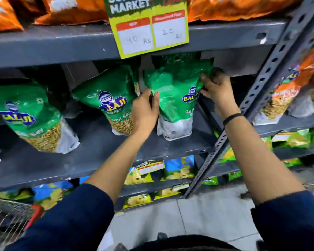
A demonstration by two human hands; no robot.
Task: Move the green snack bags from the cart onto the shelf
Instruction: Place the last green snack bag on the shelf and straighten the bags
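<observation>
- Here the glossy green foil snack bag stands upright on the grey metal shelf, long axis near vertical, just right of a second green bag.
- The left hand pinches its left edge, fingers closed on the foil; the right hand grips the upper right corner.
- Both hands flank the bag, about equally near; it likely wants only a push rearward.
- The wire cart sits low left.

price card top cropped, its handwritten prices blurred; cart mostly cut off.
</observation>
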